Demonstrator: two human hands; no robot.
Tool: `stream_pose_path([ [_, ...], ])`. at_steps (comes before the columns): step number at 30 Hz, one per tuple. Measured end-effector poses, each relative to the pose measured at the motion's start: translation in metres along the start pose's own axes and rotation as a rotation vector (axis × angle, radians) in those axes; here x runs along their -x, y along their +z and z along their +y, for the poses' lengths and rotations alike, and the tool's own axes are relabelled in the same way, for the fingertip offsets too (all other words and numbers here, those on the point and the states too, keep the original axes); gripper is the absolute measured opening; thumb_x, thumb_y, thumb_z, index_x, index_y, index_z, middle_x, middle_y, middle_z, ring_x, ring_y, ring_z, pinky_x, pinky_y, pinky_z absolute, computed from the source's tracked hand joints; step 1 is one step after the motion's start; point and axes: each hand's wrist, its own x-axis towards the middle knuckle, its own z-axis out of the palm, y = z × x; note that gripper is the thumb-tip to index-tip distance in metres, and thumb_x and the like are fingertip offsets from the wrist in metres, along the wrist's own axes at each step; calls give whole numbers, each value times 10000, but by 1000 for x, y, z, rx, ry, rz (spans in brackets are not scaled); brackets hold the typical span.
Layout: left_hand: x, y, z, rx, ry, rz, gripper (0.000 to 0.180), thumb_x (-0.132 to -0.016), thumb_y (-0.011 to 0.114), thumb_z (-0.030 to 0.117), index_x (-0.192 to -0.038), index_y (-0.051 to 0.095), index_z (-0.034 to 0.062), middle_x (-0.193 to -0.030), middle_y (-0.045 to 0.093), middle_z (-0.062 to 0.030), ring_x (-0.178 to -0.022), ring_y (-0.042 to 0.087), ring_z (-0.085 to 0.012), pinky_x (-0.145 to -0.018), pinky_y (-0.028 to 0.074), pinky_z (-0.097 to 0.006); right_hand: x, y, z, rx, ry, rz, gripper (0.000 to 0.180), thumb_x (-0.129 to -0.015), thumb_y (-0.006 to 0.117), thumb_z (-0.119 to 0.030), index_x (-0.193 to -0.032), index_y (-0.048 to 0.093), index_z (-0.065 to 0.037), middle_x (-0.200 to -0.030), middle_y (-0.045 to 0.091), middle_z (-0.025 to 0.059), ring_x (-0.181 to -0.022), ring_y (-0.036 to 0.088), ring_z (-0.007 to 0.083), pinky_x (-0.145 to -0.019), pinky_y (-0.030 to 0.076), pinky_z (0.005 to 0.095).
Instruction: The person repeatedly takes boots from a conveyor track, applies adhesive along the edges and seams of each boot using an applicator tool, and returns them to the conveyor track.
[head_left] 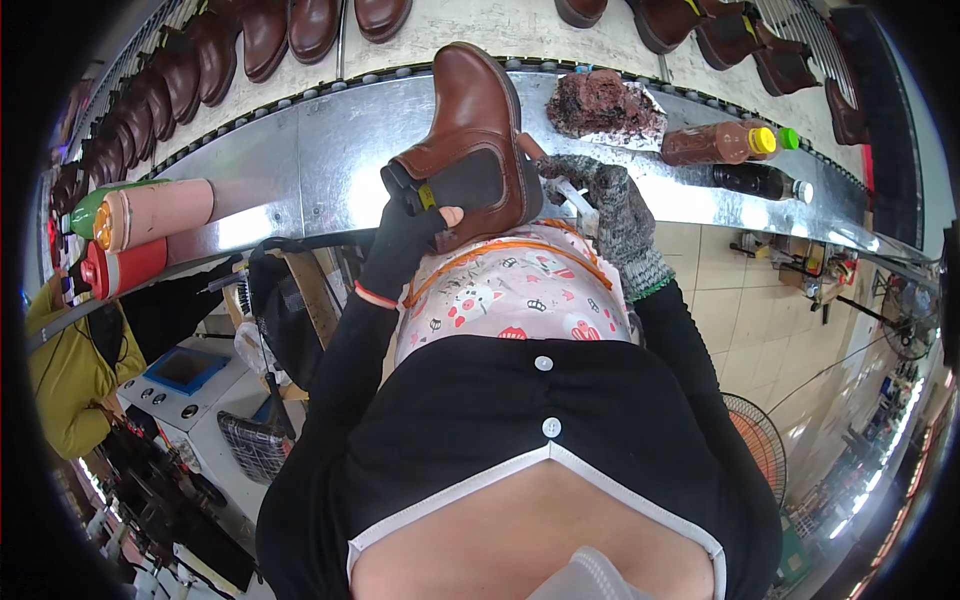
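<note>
A brown leather ankle boot point(462, 120) with dark elastic side panels lies on its side at the near edge of the metal bench. Its toe points away from me and its sole faces right. My left hand point(405, 232), in a black fingerless covering, grips the boot's upper near the opening, thumb on the elastic panel. Beside the heel is my right hand point(615, 220), in a grey knit glove with dark stains. It is closed around a small tool with a whitish handle point(578, 200), whose kind I cannot make out. A brown tip shows against the sole edge.
Behind the bench point(250, 165), a conveyor point(420, 40) carries rows of brown boots point(213, 55). A brown-stained sponge-like lump point(605, 103) and bottles point(705, 143) stand right; more bottles point(165, 215) lie left. A fan point(755, 440) is at my right side.
</note>
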Motion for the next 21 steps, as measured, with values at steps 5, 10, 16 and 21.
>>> stream_pose_path([
  [5, -1, 14, -2, 104, -36, -37, 604, -716, 711, 76, -1244, 422, 21, -1076, 549, -70, -949, 554, -169, -803, 468, -289, 16, -13, 3, 167, 1, -32, 809, -861, 302, -672, -1176, 531, 38, -1150, 580, 149, -1055, 546, 191, -933, 418, 311],
  [10, -2, 17, 0, 144, -54, -14, 546, -725, 705, 58, -1205, 447, 31, -1017, 555, -48, -883, 571, -153, -750, 487, -268, 34, -21, -22, -2, 67, -91, 569, -924, 354, -480, -1124, 582, 1, -1055, 637, 120, -959, 604, 197, -890, 441, 298],
  [16, -6, 26, 2, 306, -79, -8, 498, -738, 689, 51, -1180, 459, 40, -1005, 552, -48, -848, 582, -146, -735, 500, -267, 52, -24, -49, 513, -36, -73, 356, -760, 618, -218, -1074, 624, -52, -991, 658, 101, -879, 633, 240, -796, 481, 319],
  [21, -4, 37, 22, 444, -113, -20, 489, -769, 643, 64, -1199, 416, 20, -1039, 540, -115, -855, 622, -213, -711, 563, -318, 66, -20, -39, 367, -40, 60, 322, -846, 435, -225, -1033, 652, -78, -976, 662, 114, -885, 641, 262, -784, 492, 326],
])
